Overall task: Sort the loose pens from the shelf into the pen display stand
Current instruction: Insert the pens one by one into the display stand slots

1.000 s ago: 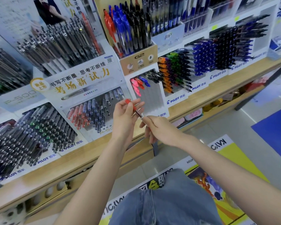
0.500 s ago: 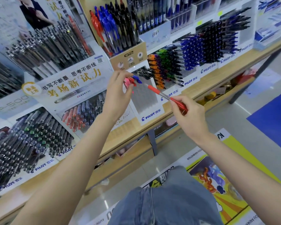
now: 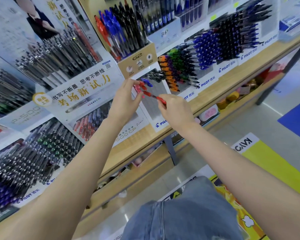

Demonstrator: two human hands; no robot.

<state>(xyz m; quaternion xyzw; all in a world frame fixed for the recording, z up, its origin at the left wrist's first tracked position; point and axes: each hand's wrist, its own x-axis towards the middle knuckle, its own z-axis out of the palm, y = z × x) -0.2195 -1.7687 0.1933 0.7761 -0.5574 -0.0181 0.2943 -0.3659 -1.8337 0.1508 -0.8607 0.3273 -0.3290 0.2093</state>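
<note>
A red pen (image 3: pixel 153 96) is pinched in my right hand (image 3: pixel 174 110), its capped end pointing up-left at the grey slotted panel of the white Pilot pen display stand (image 3: pixel 152 104). My left hand (image 3: pixel 126 99) is raised beside the stand's upper left, its fingertips at the few pink and red pens (image 3: pixel 141 86) stuck in the panel, next to a couple of blue pens (image 3: pixel 146 82) and black pens (image 3: pixel 156 75). Whether my left hand grips one of them is hidden by its fingers.
The wooden shelf (image 3: pixel 206 104) carries more Pilot stands packed with pens: orange, green and purple (image 3: pixel 176 70), blue and black (image 3: pixel 230 42), a G2 box (image 3: pixel 137 61) above, black pens (image 3: pixel 24 163) at left. A lower shelf and tiled floor (image 3: pixel 249 127) lie below.
My right hand brought the red pen from the right up to the stand's panel. My left hand stayed at the pink pens. The view shifted slightly right.
</note>
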